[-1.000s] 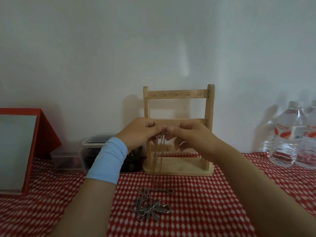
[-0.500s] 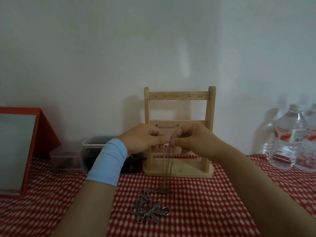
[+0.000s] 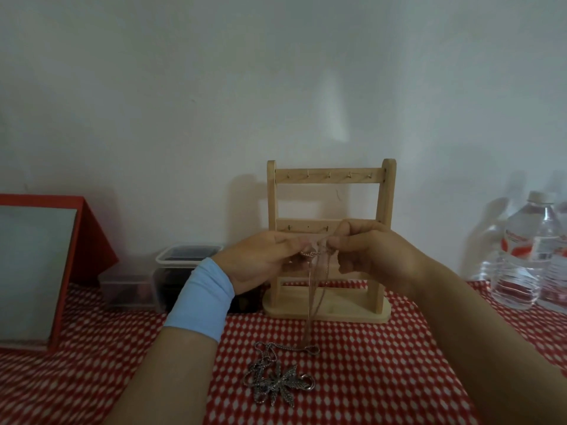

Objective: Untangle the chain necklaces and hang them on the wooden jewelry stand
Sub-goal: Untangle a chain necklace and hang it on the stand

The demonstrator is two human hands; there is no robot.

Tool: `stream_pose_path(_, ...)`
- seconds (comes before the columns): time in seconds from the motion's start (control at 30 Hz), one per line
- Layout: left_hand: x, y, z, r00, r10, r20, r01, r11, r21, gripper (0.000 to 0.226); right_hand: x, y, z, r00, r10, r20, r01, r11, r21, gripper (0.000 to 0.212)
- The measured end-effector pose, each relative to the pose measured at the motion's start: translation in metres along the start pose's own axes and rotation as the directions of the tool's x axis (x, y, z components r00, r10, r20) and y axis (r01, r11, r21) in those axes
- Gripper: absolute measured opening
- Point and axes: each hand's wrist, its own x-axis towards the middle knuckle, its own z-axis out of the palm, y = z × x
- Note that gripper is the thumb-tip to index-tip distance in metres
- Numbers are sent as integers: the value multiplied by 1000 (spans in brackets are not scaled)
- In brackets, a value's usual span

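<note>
Thin chain necklace (image 3: 316, 289), one, pinched at its top by left hand (image 3: 264, 259) and right hand (image 3: 371, 253), hangs before the one wooden stand (image 3: 386, 210). A second, leaf-pendant necklace (image 3: 276, 378) lies heaped on the red-checked worktop (image 3: 383, 378). Two water bottles (image 3: 527, 256) stand right, against a white wall (image 3: 214, 87).

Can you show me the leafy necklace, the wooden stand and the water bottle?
leafy necklace (image 3: 280, 386): head view, on its leaf pendant.
wooden stand (image 3: 340, 172): head view, on its top bar.
water bottle (image 3: 521, 246): head view, on its label.
</note>
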Motion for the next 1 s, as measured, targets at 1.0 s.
stream_pose_path(1.0, -28, 50, -22, 863, 213, -458, 387, 304, 870, 45, -5, -2, 3, 962, 270, -36, -199, 609, -768, 34)
